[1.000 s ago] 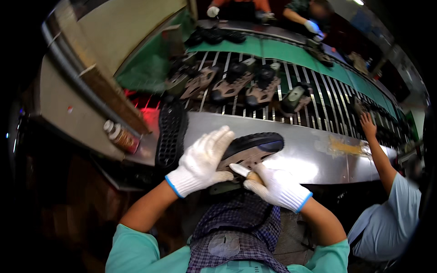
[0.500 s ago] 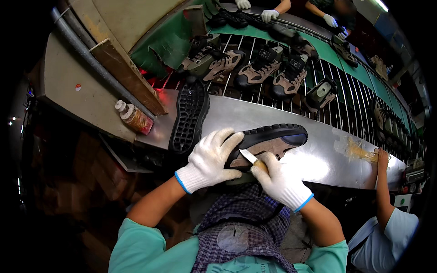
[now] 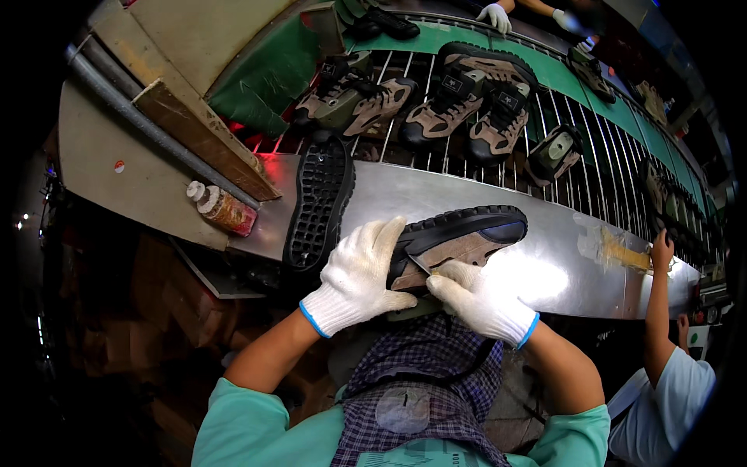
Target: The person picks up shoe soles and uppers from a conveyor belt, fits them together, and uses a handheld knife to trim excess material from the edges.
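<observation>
A brown-and-black shoe [image 3: 465, 247] lies on its side in front of me, its black sole edge facing away. My left hand [image 3: 354, 268], in a white knit glove, grips the shoe at its left end with thumb and fingers apart around it. My gloved right hand [image 3: 484, 302] is closed on a small knife [image 3: 419, 265]. The blade's tip touches the shoe near the seam between upper and sole; the handle is mostly hidden in my fingers. Just left of my left hand a black lugged outsole [image 3: 320, 204] rests tread up on the metal ledge [image 3: 389, 183].
Beyond the ledge, several shoes [image 3: 440, 117] stand on a rack of metal bars [image 3: 603, 148]. A stained bottle [image 3: 223, 208] leans by a pipe [image 3: 159, 117] at the left. One co-worker's hand [image 3: 662, 251] reaches in at the right; another's gloved hand [image 3: 496, 17] is across the rack.
The knife has turned so its blade shows thinner, and my right hand has shifted slightly. Across the rack, a shoe now lies behind the pair. The right co-worker's hand has moved up toward the rack.
</observation>
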